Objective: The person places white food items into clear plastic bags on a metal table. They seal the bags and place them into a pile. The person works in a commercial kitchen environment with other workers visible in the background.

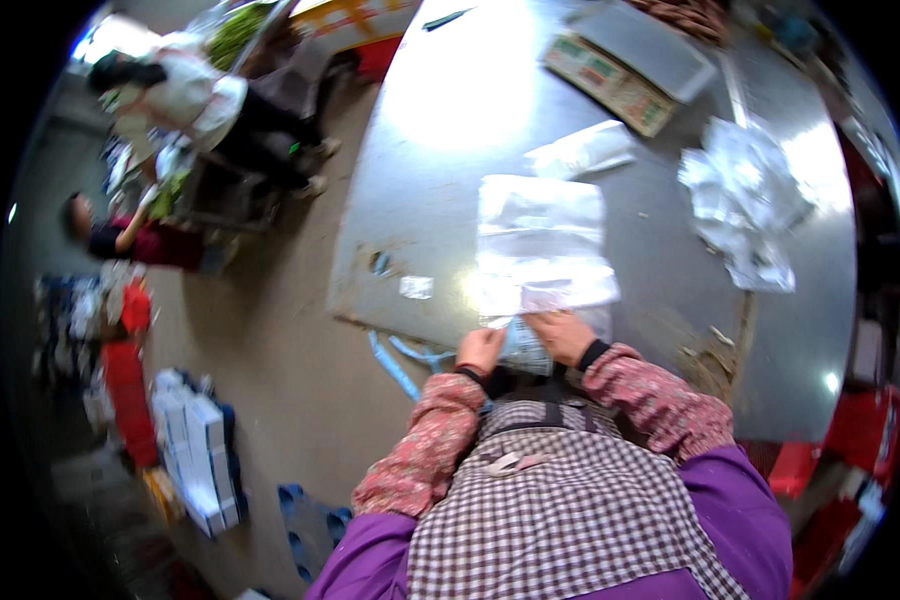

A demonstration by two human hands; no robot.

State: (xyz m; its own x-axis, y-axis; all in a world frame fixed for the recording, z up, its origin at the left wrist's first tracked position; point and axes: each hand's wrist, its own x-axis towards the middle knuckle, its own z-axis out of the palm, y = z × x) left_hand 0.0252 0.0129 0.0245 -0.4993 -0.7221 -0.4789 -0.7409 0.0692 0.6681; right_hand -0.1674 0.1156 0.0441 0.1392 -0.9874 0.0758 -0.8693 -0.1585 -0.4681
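Note:
At the near edge of a metal table point(427, 225), my left hand point(481, 349) pinches the left side of a clear plastic bag with blue print point(527, 349). On its other side my right hand point(562, 337) has its fingers on the same bag, its fingertips by the lower edge of the flat clear plastic bags point(541, 240). These bags lie overlapping straight ahead of me, shiny with glare. Beyond them rests a folded clear plastic bag point(585, 150). Blur hides the exact grip of the fingers.
A loose heap of plastic bags point(742, 195) lies on the right. At the far side stands a printed carton point(607, 86) under a grey tray point(645, 49). A small white label point(416, 287) is near a table hole point(379, 262). Two people point(195, 97) work at left; white boxes point(195, 442) stand below.

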